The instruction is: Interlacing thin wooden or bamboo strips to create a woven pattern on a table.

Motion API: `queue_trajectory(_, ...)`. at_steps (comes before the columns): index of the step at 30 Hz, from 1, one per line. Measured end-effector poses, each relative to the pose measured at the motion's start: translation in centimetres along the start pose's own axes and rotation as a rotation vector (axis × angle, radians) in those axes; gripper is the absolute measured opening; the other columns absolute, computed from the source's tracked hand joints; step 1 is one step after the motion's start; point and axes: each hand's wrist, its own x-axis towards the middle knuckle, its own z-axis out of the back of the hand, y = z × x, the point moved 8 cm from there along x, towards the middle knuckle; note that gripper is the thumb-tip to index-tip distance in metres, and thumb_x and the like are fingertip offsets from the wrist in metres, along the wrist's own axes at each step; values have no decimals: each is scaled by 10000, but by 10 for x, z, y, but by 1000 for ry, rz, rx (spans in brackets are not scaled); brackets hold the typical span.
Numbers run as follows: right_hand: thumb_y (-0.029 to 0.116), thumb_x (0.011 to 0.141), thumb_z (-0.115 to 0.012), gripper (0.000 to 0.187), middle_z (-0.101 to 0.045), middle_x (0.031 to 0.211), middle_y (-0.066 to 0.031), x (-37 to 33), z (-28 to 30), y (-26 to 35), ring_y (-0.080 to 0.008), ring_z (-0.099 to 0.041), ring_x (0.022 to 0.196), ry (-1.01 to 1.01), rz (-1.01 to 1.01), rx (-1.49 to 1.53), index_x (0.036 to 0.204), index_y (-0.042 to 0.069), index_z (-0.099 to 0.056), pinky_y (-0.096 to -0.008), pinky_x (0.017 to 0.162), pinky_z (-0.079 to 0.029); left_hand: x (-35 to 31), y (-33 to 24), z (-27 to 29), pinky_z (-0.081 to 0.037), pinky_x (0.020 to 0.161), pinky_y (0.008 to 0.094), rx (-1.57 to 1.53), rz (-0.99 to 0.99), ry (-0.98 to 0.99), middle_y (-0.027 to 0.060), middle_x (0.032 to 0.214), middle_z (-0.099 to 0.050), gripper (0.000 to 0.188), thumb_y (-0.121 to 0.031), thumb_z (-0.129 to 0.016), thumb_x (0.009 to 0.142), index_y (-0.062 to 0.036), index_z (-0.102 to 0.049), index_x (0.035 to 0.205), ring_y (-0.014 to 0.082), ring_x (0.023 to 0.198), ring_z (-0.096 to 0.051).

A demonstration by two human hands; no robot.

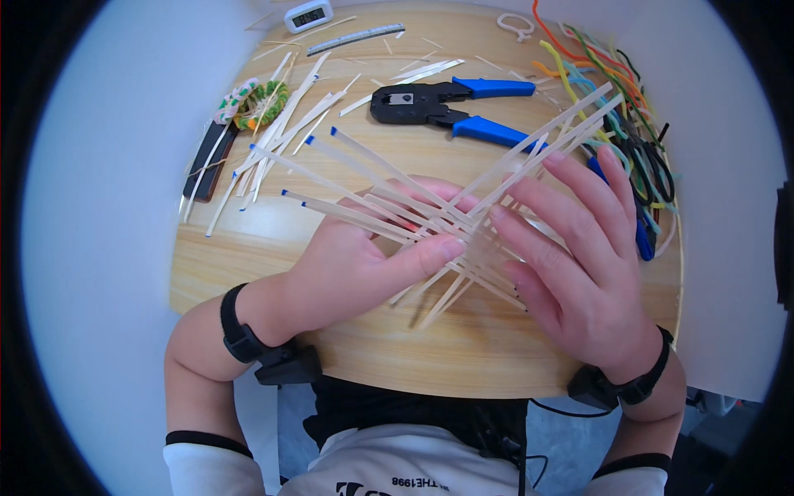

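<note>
A lattice of pale, flat weaving strips (475,240), crossing one another, is held up over the near middle of the table. Several strips on its left end in blue tips. My left hand (372,248) grips the lattice from its left side, thumb on top and fingers underneath, partly hidden by the strips. My right hand (579,240) is at the lattice's right side, fingers bent and spread, fingertips at the strips; whether they pinch one is hard to see. Other strips stick up past the right fingertips toward the upper right.
Crimping pliers (422,103) with blue handles lie beyond my hands. Loose strips (277,140) are scattered at left beside a braided green ring (266,103) and a dark block (207,161). Coloured pipe cleaners (571,78) and black-handled scissors (653,169) crowd the right edge. A ruler (356,39) and digital clock (308,15) lie at the back.
</note>
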Motion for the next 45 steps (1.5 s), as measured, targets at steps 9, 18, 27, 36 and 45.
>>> queue_trajectory(9, 127, 846, -778, 524, -607, 1473, -170, 1, -4, 0, -452, -510, 1452, 38, -52, 7, 1365, 96, -720, -655, 1249, -307, 2, 5, 2, -600, 826, 292, 11, 81, 16, 56, 1107, -749, 380, -126, -783, 990, 4, -648, 1322, 101, 941, -715)
queue_trajectory(18, 66, 925, -712, 215, -620, 1239, -185, -12, 27, -28, -354, -600, 1244, -154, -180, 104, 1139, 61, -701, -510, 1133, -437, 3, 7, 7, -588, 944, 312, 18, 34, -5, 102, 1315, -730, 454, -131, -762, 1013, 26, -612, 1412, 128, 1077, -693)
queue_trajectory(27, 156, 1019, -744, 210, -717, 938, -51, -21, -16, -75, -107, -650, 874, -47, -716, 716, 1104, -34, -717, -286, 838, -537, 4, 10, 17, -608, 852, 291, -155, 98, -94, 66, 1238, -708, 423, -151, -743, 1033, 9, -622, 1405, 111, 1036, -683)
queue_trajectory(36, 90, 1033, -715, 158, -778, 951, -63, -27, -28, -68, -95, -671, 842, 29, -769, 832, 1113, -32, -776, -269, 771, -539, 4, 10, 16, -606, 903, 302, -131, 116, -58, 96, 1314, -714, 420, -142, -749, 1030, 12, -621, 1399, 124, 1089, -688)
queue_trajectory(45, 79, 1024, -722, 137, -770, 918, -71, -25, -28, -62, -93, -678, 816, 122, -777, 799, 1093, -28, -771, -262, 748, -539, 2, 12, 9, -573, 1024, 339, -100, 188, -10, 125, 1344, -720, 422, -155, -767, 1022, 21, -633, 1381, 147, 1178, -683)
